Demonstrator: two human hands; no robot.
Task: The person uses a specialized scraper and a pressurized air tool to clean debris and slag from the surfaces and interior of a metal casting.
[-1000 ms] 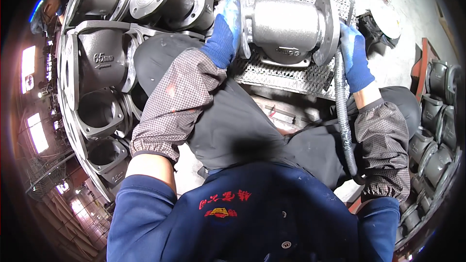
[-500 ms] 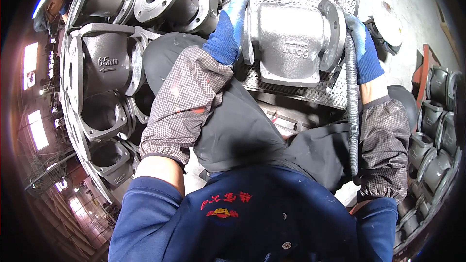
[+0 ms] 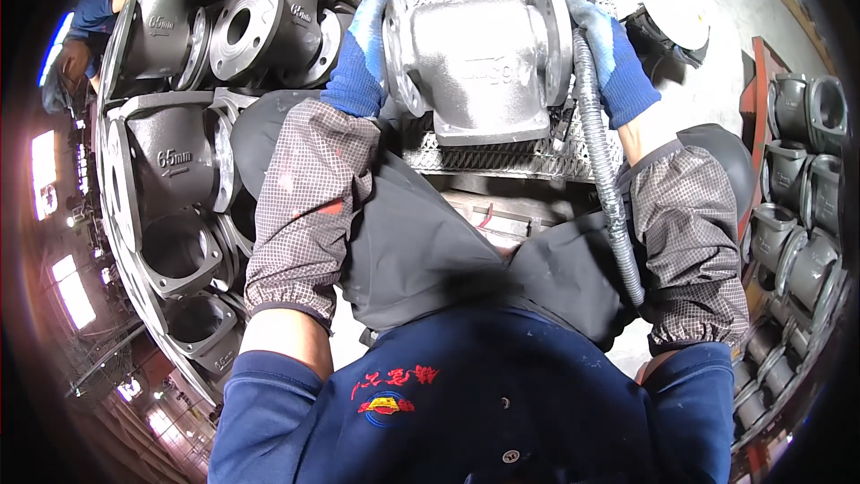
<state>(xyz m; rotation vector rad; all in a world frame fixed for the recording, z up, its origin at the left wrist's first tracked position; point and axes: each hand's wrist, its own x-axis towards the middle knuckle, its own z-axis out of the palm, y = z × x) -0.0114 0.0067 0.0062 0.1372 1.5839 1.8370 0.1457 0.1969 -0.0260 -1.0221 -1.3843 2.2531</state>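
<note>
A grey cast-metal valve body [image 3: 479, 63], with a round flange at each end and a square flange on its near side, sits between my hands over a perforated metal bench [image 3: 421, 157]. My left hand [image 3: 363, 45], in a blue coated glove, closes on the left flange; part of its fingers is hidden. On the right flange is my right hand [image 3: 611, 58] in a matching glove, its fingers partly behind the rim. A grey corrugated hose [image 3: 598, 161] runs from beside the right hand down to my lap. Whether that hand also holds the hose is hidden.
Similar valve bodies [image 3: 175, 157] are piled in a bin close at my left. More castings [image 3: 797, 170] fill a red-edged rack at right. A round white-topped object [image 3: 678, 13] stands beyond my right hand. At the far left, another person's arm [image 3: 98, 13] shows.
The whole view has shifted, so the bench and valve body appear farther left. The valve body has rolled slightly, its raised lettering now more foreshortened. Both hands stay at its flanges.
</note>
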